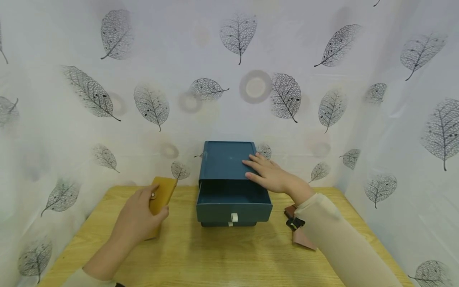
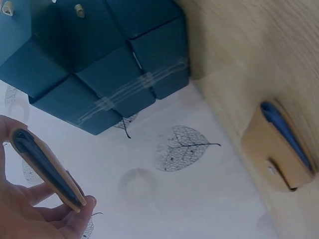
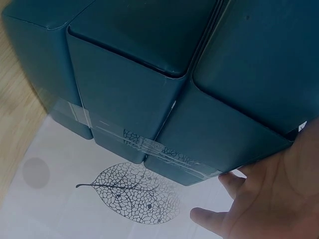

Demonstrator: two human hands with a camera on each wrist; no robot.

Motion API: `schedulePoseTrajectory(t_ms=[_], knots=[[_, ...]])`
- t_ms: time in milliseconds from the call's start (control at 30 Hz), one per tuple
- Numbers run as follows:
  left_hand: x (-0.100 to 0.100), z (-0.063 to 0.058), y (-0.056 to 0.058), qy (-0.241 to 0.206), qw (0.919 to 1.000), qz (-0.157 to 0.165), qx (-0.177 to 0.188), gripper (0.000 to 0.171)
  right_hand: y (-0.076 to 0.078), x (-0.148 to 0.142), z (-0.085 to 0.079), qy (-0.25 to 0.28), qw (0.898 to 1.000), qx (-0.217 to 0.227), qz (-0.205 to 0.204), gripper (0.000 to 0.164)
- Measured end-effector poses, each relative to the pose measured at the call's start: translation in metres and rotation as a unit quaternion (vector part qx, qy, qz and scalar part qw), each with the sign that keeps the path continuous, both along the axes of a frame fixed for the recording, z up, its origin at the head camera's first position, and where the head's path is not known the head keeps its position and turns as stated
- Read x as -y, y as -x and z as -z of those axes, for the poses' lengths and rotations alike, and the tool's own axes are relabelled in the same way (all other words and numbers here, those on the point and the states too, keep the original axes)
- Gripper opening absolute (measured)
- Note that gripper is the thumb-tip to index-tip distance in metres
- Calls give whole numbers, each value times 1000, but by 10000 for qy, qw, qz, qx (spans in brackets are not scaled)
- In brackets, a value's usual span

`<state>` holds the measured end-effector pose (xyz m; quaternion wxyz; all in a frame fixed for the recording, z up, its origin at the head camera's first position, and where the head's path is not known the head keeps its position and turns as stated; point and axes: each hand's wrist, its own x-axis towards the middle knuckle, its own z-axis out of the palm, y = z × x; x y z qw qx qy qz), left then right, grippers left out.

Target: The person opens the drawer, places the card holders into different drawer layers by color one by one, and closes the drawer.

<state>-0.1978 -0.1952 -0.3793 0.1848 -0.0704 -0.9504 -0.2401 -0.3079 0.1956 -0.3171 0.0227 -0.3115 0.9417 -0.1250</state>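
My left hand (image 1: 138, 215) holds a tan wallet (image 2: 46, 167) with a dark blue inside, to the left of the drawer cabinet. In the left wrist view it is edge-on, fingers on one side. A second tan wallet (image 2: 276, 149) with a snap tab rests on the table. The dark teal drawer cabinet (image 1: 227, 157) stands at the middle, its top drawer (image 1: 215, 213) pulled out toward me. On the cabinet's right top edge rests my right hand (image 1: 272, 175), fingers spread and fairly straight; the right wrist view shows it against the cabinet's side.
Right of the cabinet lie a brown piece (image 1: 290, 210), a black item (image 1: 295, 223) and a pink flat item (image 1: 303, 239), partly behind my right sleeve. Clear tape (image 2: 144, 79) runs across the stacked units. A leaf-print curtain (image 1: 229, 119) hangs behind the wooden table (image 1: 215, 259).
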Motion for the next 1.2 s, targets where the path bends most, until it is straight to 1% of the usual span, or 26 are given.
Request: schedulePoseTrajectory(t_ms=[167, 233, 400, 467, 567, 700, 933, 1200], knots=[[-6, -8, -1, 45, 9993, 258, -250, 73, 0, 0, 1, 2, 10000, -10, 0, 67], [-9, -11, -1, 47, 9983, 449, -377, 72, 0, 0, 1, -1, 10000, -15, 6, 67], [-15, -18, 3, 44, 9909, 1057, -830, 71, 0, -1, 1, 13, 10000, 5, 7, 67], [-18, -20, 4, 32, 9874, 1226, -1003, 71, 1, -1, 1, 7, 10000, 2, 10, 67], [-22, -23, 6, 16, 9837, 1363, -1171, 72, 1, -1, 2, 0, 10000, -27, 1, 68], [-28, -27, 8, -1, 9811, 1505, -1216, 73, 1, -1, 2, 19, 10000, -49, -20, 68], [-40, -35, 11, -186, 9789, 1748, -1047, 73, 1, -1, 3, 16, 10000, -66, -17, 68], [-54, -42, 17, -297, 9741, 2006, -1004, 70, 3, 0, 3, -21, 10000, -34, 3, 69]])
